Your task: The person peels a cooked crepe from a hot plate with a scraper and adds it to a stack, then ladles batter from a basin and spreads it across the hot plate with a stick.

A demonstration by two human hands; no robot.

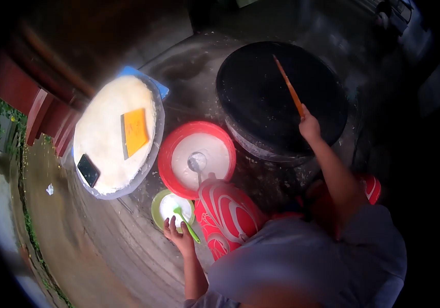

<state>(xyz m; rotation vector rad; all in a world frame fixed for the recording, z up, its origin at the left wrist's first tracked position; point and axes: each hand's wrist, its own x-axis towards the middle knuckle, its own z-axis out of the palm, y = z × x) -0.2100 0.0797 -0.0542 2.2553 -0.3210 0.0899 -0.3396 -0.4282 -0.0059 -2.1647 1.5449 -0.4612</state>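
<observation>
My right hand (310,127) is closed around the lower end of a long, thin wooden stick (287,83). The stick reaches over a large round black griddle (253,90); I cannot tell whether it touches the surface. My left hand (180,238) has its fingers apart beside a small green bowl (155,209) of white stuff. A green-handled brush or spatula (183,216) leans in that bowl, its handle close by my left fingers; contact is unclear. Behind the bowl, a red basin (166,154) holds pale batter with a metal ladle (197,162) in it.
On the left stands a round white-topped surface (104,110). A yellow scraper (136,131) and a dark phone (88,170) lie on it. Something blue (159,88) sticks out behind its rim. My knee in red patterned cloth (232,210) is close to the basin.
</observation>
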